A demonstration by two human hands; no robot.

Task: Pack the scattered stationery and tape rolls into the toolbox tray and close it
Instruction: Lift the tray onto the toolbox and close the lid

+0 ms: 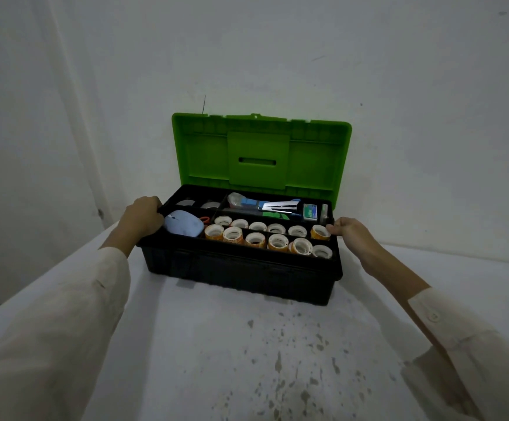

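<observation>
Head cam says we're basically at the finish line. Nothing loose is showing on the tabletop [217, 344] that I can see, just stains. The toolbox tray [277, 254] sits in the black toolbox base [241, 279] and it's packed. Two rows of tape rolls [276, 242] run along the 6 o'clock side. A stapler [280, 206] and a small green box [310, 211] lie in the long slot toward 12 o'clock. A pale blue mouse-shaped thing [183, 223] sits at 9 o'clock, with an orange handle [205, 219] peeking out just beside it, probably scissors.

So packing looks done to me. What's left is the green lid [259, 153], which stands upright at the 12 o'clock edge, wide open.

Left hand [144, 218] is at the tray's 9 o'clock end, fingers [153, 202] curled over the rim and gripping it, right next to the blue thing. Right hand [349, 233] is at the 3 o'clock end, and its fingers [332, 230] are curled in at the rim, just beside the last tape roll. It looks like a pinch on the tray edge, though the contact is a bit murky in this light.

My guess is I'm seating the tray, and next comes flipping that lid down.
</observation>
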